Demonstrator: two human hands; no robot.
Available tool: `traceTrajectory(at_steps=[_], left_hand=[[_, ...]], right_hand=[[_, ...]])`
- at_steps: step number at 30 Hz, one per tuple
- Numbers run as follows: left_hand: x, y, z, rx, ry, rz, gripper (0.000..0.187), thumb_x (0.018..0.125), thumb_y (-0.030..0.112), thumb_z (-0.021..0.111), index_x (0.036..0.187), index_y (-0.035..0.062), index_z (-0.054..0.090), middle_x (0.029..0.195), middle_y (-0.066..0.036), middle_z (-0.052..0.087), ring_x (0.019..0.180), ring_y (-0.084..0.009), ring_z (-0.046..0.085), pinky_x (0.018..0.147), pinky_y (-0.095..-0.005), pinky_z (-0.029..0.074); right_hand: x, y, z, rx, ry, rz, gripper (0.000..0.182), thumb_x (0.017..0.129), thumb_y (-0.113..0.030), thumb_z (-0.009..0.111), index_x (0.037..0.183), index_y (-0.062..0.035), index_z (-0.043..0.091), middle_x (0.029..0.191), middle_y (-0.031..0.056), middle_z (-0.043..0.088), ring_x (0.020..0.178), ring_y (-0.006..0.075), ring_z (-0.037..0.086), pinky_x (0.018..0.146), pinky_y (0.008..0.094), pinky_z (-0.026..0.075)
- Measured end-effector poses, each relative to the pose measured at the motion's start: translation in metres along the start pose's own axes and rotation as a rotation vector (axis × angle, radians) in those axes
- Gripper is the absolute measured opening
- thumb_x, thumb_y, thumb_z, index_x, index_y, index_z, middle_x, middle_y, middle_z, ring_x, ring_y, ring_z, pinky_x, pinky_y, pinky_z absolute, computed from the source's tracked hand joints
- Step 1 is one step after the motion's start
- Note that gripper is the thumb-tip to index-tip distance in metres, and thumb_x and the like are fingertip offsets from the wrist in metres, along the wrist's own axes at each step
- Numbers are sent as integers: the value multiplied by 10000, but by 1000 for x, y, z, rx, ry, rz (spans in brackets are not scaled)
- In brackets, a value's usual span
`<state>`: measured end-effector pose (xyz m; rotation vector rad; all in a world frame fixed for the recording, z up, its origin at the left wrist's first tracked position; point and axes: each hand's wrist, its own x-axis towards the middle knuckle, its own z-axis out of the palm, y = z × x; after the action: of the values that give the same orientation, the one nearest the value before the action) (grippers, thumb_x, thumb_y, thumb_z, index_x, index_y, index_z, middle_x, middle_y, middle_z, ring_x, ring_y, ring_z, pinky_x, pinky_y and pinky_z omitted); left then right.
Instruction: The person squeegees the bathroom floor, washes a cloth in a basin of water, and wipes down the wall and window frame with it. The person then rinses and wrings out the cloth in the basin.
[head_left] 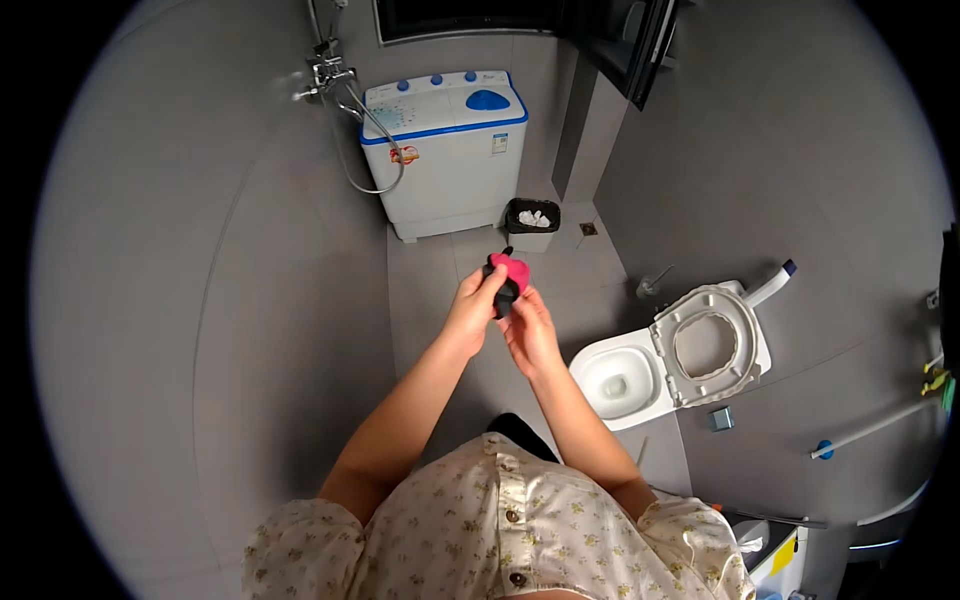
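Note:
In front of my body, both hands are at a small soft pink and black bundle (pixel 513 270) that looks like cloth; its exact kind I cannot make out. My left hand (pixel 470 312) is closed on it from the left, thumb lying across the black part. From the lower right, my right hand (pixel 532 335) has its fingers bent against the bundle's lower edge, pinching the black part. A small black tip sticks up above the pink part. The hands partly hide the bundle.
A white and blue washing machine (pixel 450 175) stands against the far wall, with a shower hose (pixel 345 150) hanging at its left. Beside it is a black-lined trash bin (pixel 533 240) holding white paper. The toilet (pixel 590 360) at right has its lid raised. An open window (pixel 640 60) juts out above.

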<state>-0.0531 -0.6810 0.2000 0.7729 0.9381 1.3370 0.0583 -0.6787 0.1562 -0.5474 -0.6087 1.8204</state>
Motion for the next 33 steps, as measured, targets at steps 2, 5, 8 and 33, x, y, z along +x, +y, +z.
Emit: traceTrajectory(at_steps=[2, 5, 8, 33], left_hand=[[45, 0, -5, 14, -35, -21, 254, 930, 277, 575, 1072, 67, 588, 1005, -32, 622, 909, -114, 590, 775, -286, 492], [126, -2, -25, 112, -111, -33, 271, 930, 268, 572, 1109, 65, 588, 1014, -34, 636, 919, -118, 599, 788, -289, 491], [206, 8, -36, 139, -93, -43, 304, 935, 294, 559, 1130, 62, 579, 1029, -42, 635, 920, -122, 610, 799, -289, 494], [715, 145, -180, -410, -119, -65, 247, 921, 236, 554, 1109, 76, 541, 1138, -95, 606, 1069, -287, 586, 946, -538, 415]], right_hand=[[44, 1, -15, -41, -8, -25, 239, 979, -194, 407, 1190, -125, 495, 1093, 0, 566, 957, 106, 557, 806, 244, 466], [118, 4, -25, -44, 53, -32, 313, 998, -235, 372, 1285, -149, 464, 1175, -12, 535, 1052, 109, 505, 902, 314, 413], [206, -6, -34, -112, 85, 38, 340, 994, -305, 375, 1304, -182, 442, 1222, -28, 506, 1126, 105, 454, 929, 321, 372], [723, -112, -27, -493, 270, 30, 275, 897, -254, 562, 1101, -73, 598, 1215, 44, 592, 1148, 207, 480, 932, 360, 409]])
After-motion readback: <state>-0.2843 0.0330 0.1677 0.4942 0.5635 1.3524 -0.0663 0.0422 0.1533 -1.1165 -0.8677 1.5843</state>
